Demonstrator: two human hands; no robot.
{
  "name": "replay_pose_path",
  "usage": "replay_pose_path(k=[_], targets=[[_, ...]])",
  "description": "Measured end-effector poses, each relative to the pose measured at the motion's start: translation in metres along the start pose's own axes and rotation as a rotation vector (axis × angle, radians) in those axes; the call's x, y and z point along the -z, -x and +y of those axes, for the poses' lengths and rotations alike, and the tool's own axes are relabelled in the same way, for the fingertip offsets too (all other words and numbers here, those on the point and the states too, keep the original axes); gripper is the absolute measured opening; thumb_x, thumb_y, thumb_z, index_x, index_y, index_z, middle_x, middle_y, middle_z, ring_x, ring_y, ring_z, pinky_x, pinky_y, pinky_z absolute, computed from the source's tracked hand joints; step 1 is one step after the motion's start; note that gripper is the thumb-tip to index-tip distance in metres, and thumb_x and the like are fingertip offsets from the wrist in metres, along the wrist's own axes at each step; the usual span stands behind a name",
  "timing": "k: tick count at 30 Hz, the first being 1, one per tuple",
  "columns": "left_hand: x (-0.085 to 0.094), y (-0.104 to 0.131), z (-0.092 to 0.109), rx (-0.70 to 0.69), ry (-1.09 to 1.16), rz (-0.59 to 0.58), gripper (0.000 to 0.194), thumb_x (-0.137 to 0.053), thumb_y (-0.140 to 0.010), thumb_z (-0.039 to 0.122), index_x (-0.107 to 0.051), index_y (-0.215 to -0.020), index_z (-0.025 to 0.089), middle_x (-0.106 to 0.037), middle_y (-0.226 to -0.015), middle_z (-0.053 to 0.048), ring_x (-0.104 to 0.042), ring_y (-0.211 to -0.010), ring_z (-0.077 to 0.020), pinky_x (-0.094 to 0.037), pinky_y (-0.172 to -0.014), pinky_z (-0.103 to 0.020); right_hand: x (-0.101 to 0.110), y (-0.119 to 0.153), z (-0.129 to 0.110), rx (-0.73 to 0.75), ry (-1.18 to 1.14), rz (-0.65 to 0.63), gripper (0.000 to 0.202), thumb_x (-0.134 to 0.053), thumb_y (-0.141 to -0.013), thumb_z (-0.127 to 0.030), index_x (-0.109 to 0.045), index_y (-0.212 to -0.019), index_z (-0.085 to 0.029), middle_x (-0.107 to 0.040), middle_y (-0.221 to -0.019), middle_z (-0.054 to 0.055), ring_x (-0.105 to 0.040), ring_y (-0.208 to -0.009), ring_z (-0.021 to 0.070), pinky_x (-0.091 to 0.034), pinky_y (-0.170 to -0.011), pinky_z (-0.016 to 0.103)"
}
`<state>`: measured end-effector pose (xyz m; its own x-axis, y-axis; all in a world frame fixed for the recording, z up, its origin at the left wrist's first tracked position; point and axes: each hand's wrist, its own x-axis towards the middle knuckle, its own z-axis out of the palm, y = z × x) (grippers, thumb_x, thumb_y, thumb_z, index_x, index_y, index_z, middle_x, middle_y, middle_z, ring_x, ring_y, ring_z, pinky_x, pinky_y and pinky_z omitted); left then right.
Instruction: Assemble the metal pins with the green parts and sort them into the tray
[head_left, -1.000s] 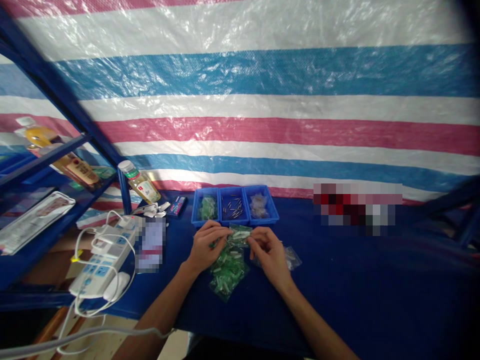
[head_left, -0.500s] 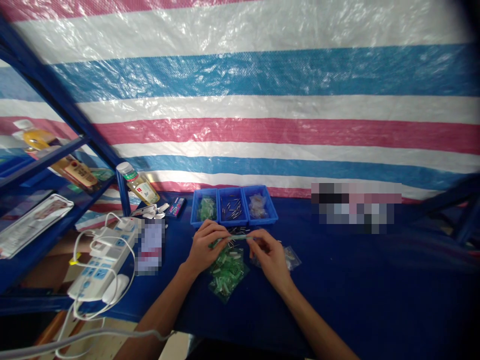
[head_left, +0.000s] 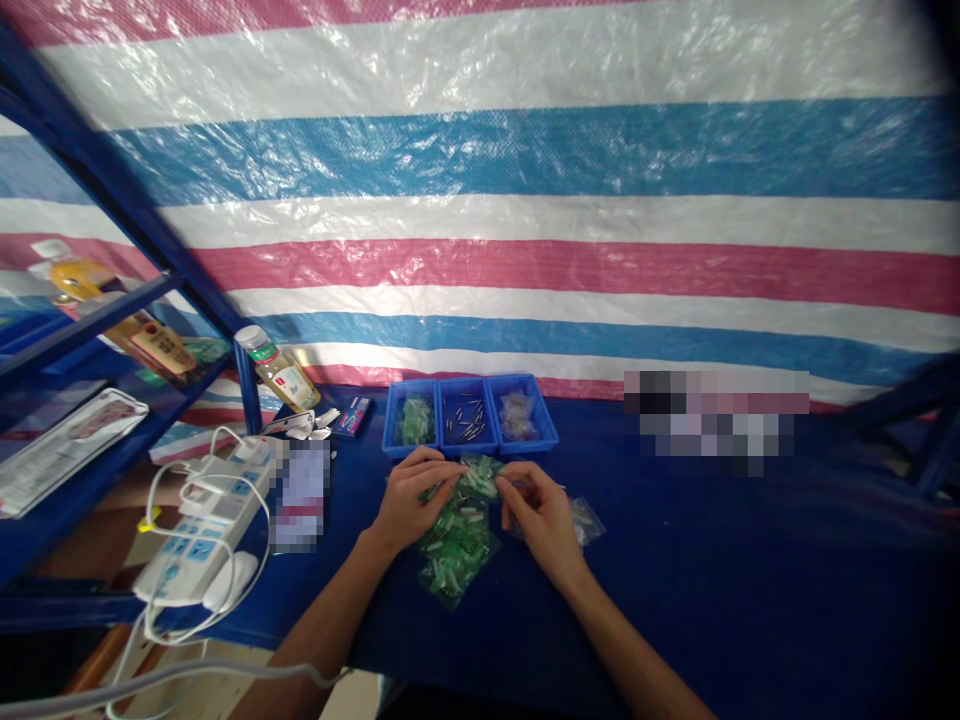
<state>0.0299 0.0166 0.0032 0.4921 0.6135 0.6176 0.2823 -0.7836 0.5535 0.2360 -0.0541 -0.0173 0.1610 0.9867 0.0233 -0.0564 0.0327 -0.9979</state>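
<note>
A small clear plastic bag (head_left: pixel 480 476) with pale green pieces in it is held up between my hands. The fingertips of my left hand (head_left: pixel 418 500) pinch its left edge. On its other side, the thumb and fingers of my right hand (head_left: pixel 541 512) are closed at the edge. Below my left hand a larger bag of green pieces (head_left: pixel 456 560) lies on the table. Another clear bag (head_left: pixel 587 520) lies partly hidden behind my right hand; its contents are unclear. Just beyond the hands stands a blue three-part bin (head_left: pixel 470 450) with green pieces, dark metal pins and clear bagged pieces.
To the left are a power strip (head_left: pixel 196 530) with white cables, a drink bottle (head_left: pixel 279 372) and a small blue box (head_left: pixel 354 416). A blue metal frame (head_left: pixel 135 215) rises at the left. A striped plastic sheet (head_left: pixel 570 260) hangs behind the blue table (head_left: pixel 712 580).
The small bag, seen edge-on before, now shows its flat face between my fingers. It hides the dark pins seen behind it earlier. The hands have hardly moved.
</note>
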Motion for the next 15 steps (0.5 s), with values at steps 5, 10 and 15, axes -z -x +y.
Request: replay_pose_path(k=[5, 10, 15], targets=[[-0.0003, -0.0005, 0.0006, 0.013, -0.013, -0.019, 0.029, -0.060, -0.095, 0.011, -0.074, -0.117, 0.023, -0.076, -0.098, -0.007, -0.064, -0.095, -0.0189, -0.057, -0.083, -0.034, -0.0019, 0.0011, -0.0054, 0.006, -0.103, 0.003, 0.036, -0.069, -0.090, -0.048, -0.054, -0.113, -0.025, -0.066, -0.081, -0.002, -0.054, -0.047, 0.0103, -0.039, -0.043, 0.022], [-0.0007, -0.0007, 0.0004, 0.010, -0.009, -0.008, 0.020, -0.063, -0.095, 0.015, -0.077, -0.107, 0.022, -0.074, -0.093, -0.007, -0.063, -0.092, -0.0196, -0.055, -0.082, -0.036, -0.0008, 0.0020, -0.0065, 0.031, -0.027, 0.020, 0.033, -0.067, -0.091, -0.049, -0.062, -0.109, -0.022, -0.066, -0.075, -0.001, -0.053, -0.046, 0.0108, -0.037, -0.044, 0.024], [0.0011, -0.0037, 0.0031, -0.012, -0.024, 0.010, 0.014, -0.066, -0.094, 0.017, -0.076, -0.102, 0.022, -0.072, -0.097, -0.007, -0.062, -0.095, -0.0198, -0.053, -0.086, -0.039, 0.0009, 0.0025, -0.0047, 0.046, 0.068, -0.032, 0.035, -0.058, -0.097, -0.050, -0.071, -0.108, -0.019, -0.063, -0.056, -0.001, -0.054, -0.050, 0.0148, -0.039, -0.051, 0.026]])
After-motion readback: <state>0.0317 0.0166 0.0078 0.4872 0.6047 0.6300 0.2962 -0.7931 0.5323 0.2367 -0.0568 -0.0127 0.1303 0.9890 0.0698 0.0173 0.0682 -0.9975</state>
